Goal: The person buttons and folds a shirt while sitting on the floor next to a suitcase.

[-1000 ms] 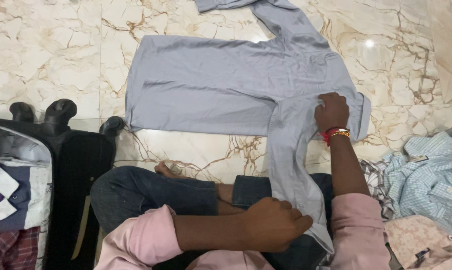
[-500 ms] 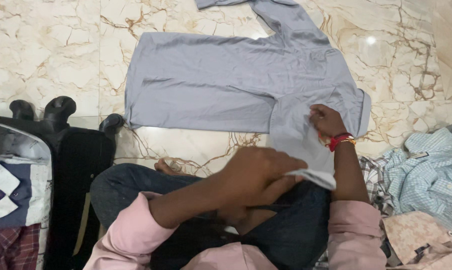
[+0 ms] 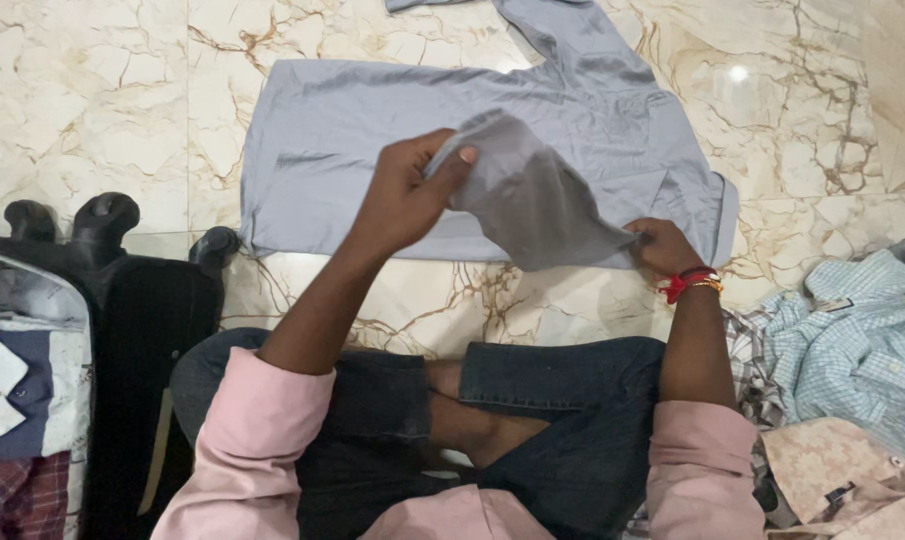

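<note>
Grey shirt (image 3: 373,160) lay flat on the marble floor (image 3: 93,110), its near sleeve (image 3: 533,205) pinched in the left hand (image 3: 408,195) mid-fold over the body, right hand (image 3: 663,245) pinning the shoulder, far sleeve (image 3: 533,25) not yet folded.

Left hand (image 3: 405,195) has risen from the lap, carrying the sleeve (image 3: 528,195) up and across the grey shirt (image 3: 373,130). Right hand (image 3: 663,247) has slid slightly lower, pinning the fold.
</note>
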